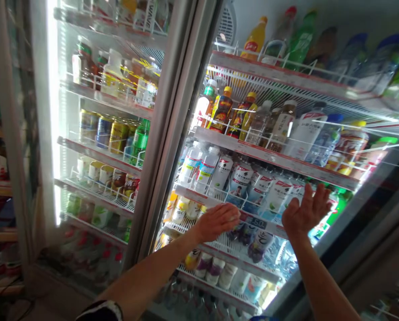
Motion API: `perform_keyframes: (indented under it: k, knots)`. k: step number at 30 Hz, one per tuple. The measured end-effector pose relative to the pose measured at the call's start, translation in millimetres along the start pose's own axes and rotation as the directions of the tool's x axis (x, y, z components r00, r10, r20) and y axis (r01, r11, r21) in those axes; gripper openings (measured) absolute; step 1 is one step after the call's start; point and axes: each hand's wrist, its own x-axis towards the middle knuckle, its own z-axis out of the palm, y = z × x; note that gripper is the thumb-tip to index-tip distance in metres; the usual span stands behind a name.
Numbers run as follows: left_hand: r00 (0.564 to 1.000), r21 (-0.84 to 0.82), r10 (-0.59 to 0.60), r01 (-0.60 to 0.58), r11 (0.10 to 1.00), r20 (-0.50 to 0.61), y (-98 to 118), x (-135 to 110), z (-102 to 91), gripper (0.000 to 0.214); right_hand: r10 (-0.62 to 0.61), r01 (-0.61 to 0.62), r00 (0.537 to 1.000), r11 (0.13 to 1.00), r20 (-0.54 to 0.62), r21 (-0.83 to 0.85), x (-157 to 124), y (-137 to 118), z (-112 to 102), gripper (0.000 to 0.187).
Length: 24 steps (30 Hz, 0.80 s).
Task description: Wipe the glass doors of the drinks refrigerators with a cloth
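To the left of the metal post (174, 111) there are gold cans (117, 137). To the right of the post comes first the left hand (219, 221), its fingers extended together, the grip without any visible object. Farther right, above this hand, stand white-labelled bottles (260, 187), long axis upright (the view itself is tilted). Farthest from the post is the right hand (306, 211), its grip wide; it overlaps the row's right part, so it seems the nearer hand.

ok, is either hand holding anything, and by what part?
Nothing is held: the left hand and right hand both look empty, fingers extended, in front of the drink shelves.
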Motion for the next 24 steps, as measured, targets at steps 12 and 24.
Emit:
perform_keyframes:
  k: [12, 24]
  knots:
    - [0.973, 0.033, -0.167, 0.174, 0.984, -0.157, -28, 44, -2.9, 0.045, 0.037, -0.037, 0.999, 0.999, 0.039, -0.018, 3, -2, -2, 0.051]
    - [0.843, 0.056, -0.427, 0.469, 0.882, -0.328, -105, 115, -28.8, 0.049, 0.023, -0.023, 1.000, 1.000, -0.007, -0.009, 2, 0, 2, 0.049]
